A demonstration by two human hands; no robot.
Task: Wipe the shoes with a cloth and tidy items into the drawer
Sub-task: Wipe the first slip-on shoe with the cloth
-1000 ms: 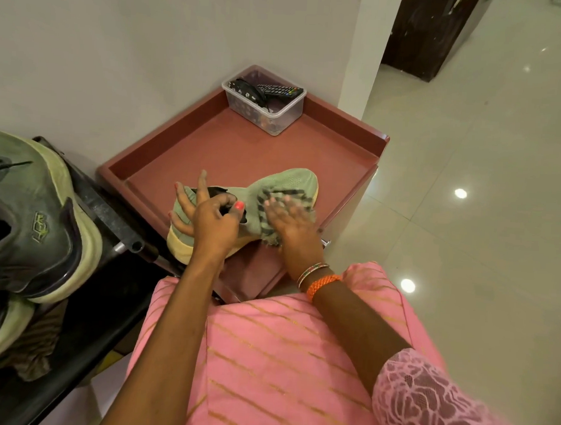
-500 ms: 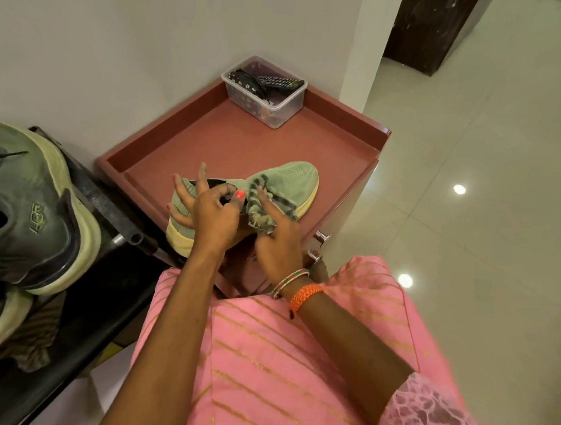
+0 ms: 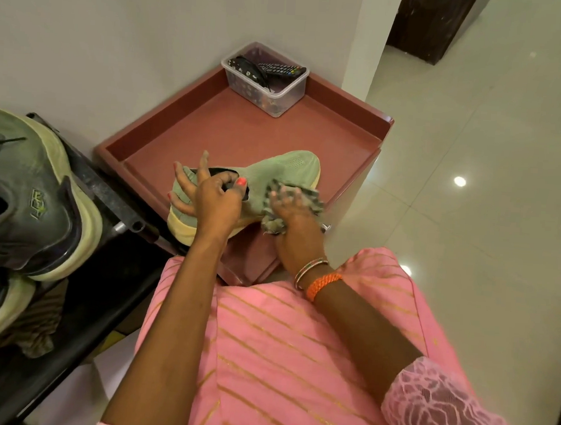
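Now cloth (image 3: 273, 223) lower on shoe's (image 3: 274, 173) side.

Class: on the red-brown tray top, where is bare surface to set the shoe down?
Bare tray floor lies between the clear box in the far corner and the green shoe, and along the right rim. The near edge is crowded: left hand holds the shoe, right hand presses the cloth there.

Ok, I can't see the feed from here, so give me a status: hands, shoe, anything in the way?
Left hand gripping light green shoe at its collar. Right hand pressing cloth on its side. Nothing blocking.
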